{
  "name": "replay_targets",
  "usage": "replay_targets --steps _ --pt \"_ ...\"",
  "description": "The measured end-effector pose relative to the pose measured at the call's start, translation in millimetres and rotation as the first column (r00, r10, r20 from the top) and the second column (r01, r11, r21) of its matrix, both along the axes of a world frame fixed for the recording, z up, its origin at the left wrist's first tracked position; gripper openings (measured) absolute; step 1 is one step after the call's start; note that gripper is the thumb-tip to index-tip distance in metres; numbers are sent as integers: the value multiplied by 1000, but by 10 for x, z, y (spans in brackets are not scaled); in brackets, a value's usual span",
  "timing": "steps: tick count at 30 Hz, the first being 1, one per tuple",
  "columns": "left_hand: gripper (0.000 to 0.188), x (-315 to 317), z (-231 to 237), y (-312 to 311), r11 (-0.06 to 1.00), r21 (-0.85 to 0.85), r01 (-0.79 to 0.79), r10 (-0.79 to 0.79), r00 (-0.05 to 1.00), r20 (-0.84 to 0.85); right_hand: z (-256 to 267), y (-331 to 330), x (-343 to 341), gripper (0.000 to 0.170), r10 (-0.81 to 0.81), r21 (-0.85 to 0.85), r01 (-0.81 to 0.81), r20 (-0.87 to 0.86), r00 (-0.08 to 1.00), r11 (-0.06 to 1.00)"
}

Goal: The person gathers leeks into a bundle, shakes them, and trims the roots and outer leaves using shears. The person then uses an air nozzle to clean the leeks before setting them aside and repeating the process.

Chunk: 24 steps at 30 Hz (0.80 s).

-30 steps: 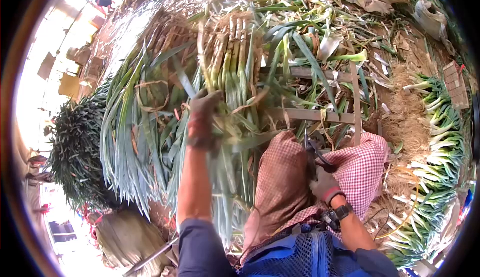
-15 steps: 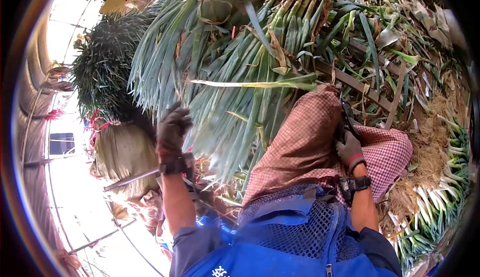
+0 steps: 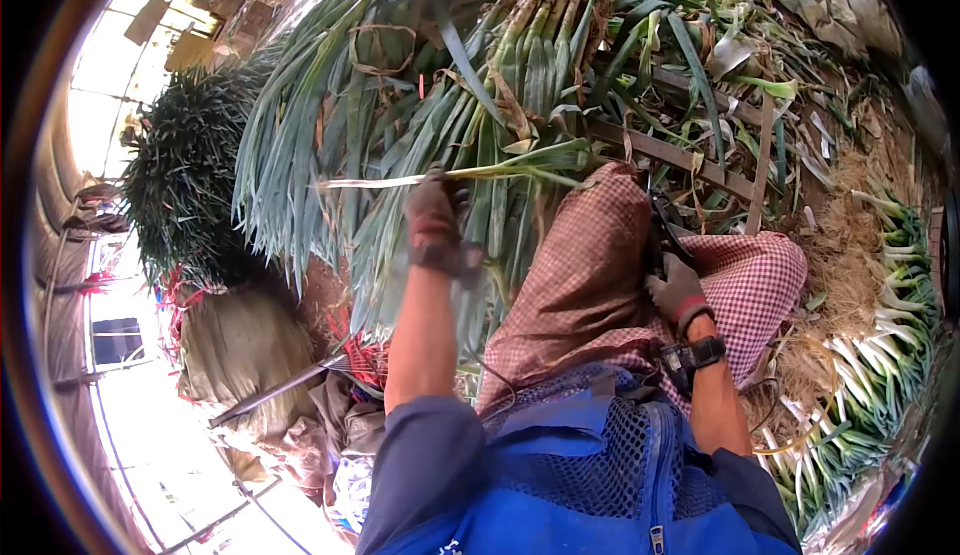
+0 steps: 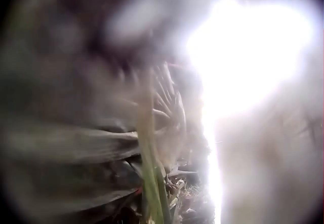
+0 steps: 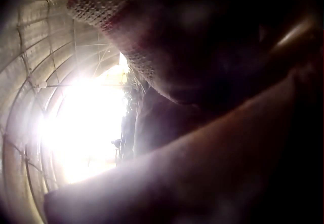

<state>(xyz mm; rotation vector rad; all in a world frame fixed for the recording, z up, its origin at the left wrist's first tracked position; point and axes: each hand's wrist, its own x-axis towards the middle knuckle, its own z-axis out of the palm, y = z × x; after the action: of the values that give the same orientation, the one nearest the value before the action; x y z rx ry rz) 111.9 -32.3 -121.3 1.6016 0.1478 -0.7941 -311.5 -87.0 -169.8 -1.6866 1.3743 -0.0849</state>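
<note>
In the head view a single leek lies crosswise over a thick layer of leek leaves, pale end to the left. My gloved left hand grips it around the pale shank, fingertips over the top. Its green stalk runs up into the blurred hand area in the left wrist view. Low between the knees, my gloved right hand holds a black-handled tool with a curved handle, partly hidden by the checked cloth. A knitted cuff and dark, blurred shapes fill much of the right wrist view.
A row of leeks, roots away from me, lies ahead on a slatted wooden frame. More leeks line the right side. A dark green heap and a covered sack stand left. Checked cloth covers my knees.
The left hand left the leek bundle, swung back left with a leek lying across the leaves, then moved right onto that leek. The right hand kept its tool; the head view shifted.
</note>
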Motion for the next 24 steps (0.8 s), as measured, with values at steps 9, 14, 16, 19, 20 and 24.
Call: replay_targets --steps 9,14,16,19,20,24 --pt "24 933 1340 1730 862 -263 -433 504 689 521 -9 -41 -19 36 50 -22 -50 -4 999 998" --pt "32 1466 1803 3540 859 -20 -512 422 685 594 -280 -93 -86 33 131 -105 -117 138 982 988" --pt "31 1252 1897 4073 805 282 -522 217 702 678 -341 -132 -105 39 149 -106 -139 99 984 985" --pt "27 958 1729 4923 636 717 -285 -183 847 500 -407 -158 -150 40 190 -144 -175 98 977 974" --pt "23 799 1613 5125 615 761 -207 -216 884 414 -530 -211 -188 42 195 -112 -178 163 967 978" --pt "28 321 748 6152 177 979 97 -810 580 89 -552 -263 -192 45 235 -84 -223 177 956 971"
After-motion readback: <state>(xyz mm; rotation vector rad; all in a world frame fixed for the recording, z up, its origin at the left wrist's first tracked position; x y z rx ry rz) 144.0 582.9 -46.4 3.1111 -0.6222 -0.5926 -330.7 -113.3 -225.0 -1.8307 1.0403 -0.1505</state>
